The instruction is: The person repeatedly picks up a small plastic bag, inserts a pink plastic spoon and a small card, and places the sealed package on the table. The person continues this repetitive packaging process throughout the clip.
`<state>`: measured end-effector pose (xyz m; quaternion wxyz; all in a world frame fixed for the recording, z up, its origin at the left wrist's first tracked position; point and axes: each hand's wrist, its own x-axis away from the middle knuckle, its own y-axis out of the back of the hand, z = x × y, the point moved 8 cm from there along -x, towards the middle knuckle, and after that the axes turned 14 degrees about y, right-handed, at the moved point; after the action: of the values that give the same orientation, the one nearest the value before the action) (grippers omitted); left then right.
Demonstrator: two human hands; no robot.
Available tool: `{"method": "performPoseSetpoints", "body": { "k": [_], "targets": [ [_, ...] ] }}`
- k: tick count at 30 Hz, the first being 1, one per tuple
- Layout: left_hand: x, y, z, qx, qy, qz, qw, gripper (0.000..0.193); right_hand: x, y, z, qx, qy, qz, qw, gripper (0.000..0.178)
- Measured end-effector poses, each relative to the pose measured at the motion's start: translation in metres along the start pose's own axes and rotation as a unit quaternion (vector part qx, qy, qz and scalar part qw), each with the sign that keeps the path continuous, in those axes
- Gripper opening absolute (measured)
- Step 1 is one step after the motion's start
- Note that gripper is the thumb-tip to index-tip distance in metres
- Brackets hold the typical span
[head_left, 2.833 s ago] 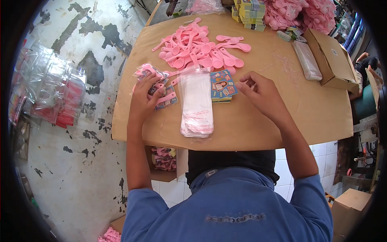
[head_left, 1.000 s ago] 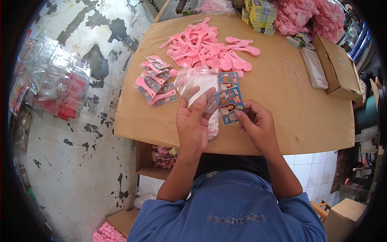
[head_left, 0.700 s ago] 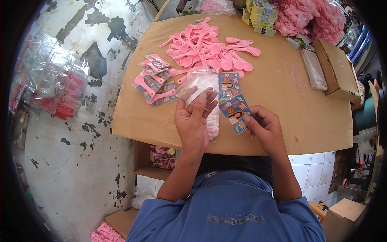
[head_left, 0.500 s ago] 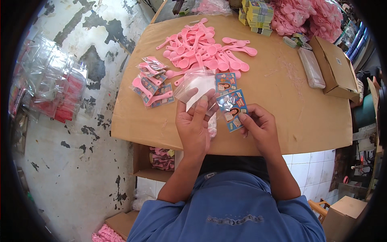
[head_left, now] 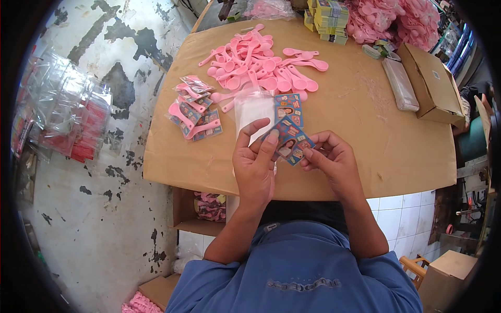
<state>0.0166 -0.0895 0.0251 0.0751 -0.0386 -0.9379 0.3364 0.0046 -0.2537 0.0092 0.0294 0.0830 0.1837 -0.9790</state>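
Between my two hands is a small blue printed card [head_left: 291, 142], tilted, above the table. My right hand [head_left: 334, 159] pinches its right edge between thumb and fingers. My left hand [head_left: 255, 167] is closed at the card's left corner, thumb on top, with a thin clear plastic bag in its fingers; the bag's outline is hard to see there. Beyond the fingers lies a stack of clear bags [head_left: 254, 112]. More blue cards [head_left: 289, 107] lie just right of it. A heap of pink measuring spoons [head_left: 250, 60] spreads farther back.
Filled packets with pink spoons and cards [head_left: 203, 130] lie on the left of the brown-covered table [head_left: 365, 167]. At the back right are bundled yellow cards [head_left: 329, 21], bags of pink spoons [head_left: 376, 21] and a cardboard box [head_left: 430, 83]. Clear packaging [head_left: 68, 104] is at far left.
My right hand has brought the card left, to my left fingers. The clear bag, spread out in my left hand before, now barely shows around the card.
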Motion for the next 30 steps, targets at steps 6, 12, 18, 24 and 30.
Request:
{"method": "performPoseSetpoints", "body": {
  "k": [6, 12, 18, 24, 30],
  "targets": [
    [0.009, -0.012, 0.008, -0.043, -0.001, -0.005, 0.999, 0.037, -0.006, -0.012, 0.007, 0.002, 0.076, -0.013, 0.997, 0.02],
    [0.01, -0.013, 0.004, -0.102, 0.006, -0.002, 0.995, 0.047, -0.002, -0.025, -0.001, -0.05, 0.067, -0.012, 0.996, 0.017],
    [0.001, -0.027, -0.02, 0.085, -0.027, 0.069, 0.994, 0.068, 0.013, -0.033, -0.013, -0.045, 0.009, -0.002, 0.999, 0.014],
    [-0.002, -0.023, -0.008, 0.15, -0.017, 0.141, 0.978, 0.067, 0.008, -0.04, -0.014, -0.003, 0.023, -0.004, 1.0, 0.024],
    [-0.005, -0.008, -0.008, 0.15, 0.02, 0.048, 0.987, 0.05, -0.004, -0.05, 0.04, 0.203, 0.278, 0.01, 0.939, 0.025]
  ]
}}
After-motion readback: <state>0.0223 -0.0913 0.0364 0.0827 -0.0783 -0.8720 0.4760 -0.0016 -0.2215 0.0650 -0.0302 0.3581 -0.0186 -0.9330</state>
